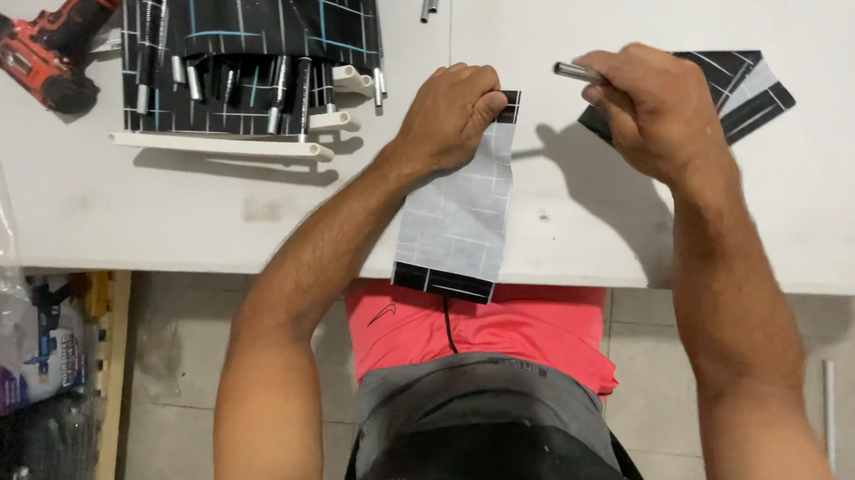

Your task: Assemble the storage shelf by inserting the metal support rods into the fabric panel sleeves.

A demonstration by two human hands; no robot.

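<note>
Drill (41,48) left of umbrella bundle (249,52)

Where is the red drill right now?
In the head view, the red drill lies at the table's top-left corner, left of the black patterned fabric bundle, well away from both hands.

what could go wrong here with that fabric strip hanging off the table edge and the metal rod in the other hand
The grey fabric strip hangs over the white table's edge, pinned only by the left hand at its top; if the grip eases, it might slide to the floor. The right hand holds a thin metal rod whose tip points toward the left hand's fingers, so a slip could jab them. The right forearm could also nudge the folded fabric piece beside it.
</note>
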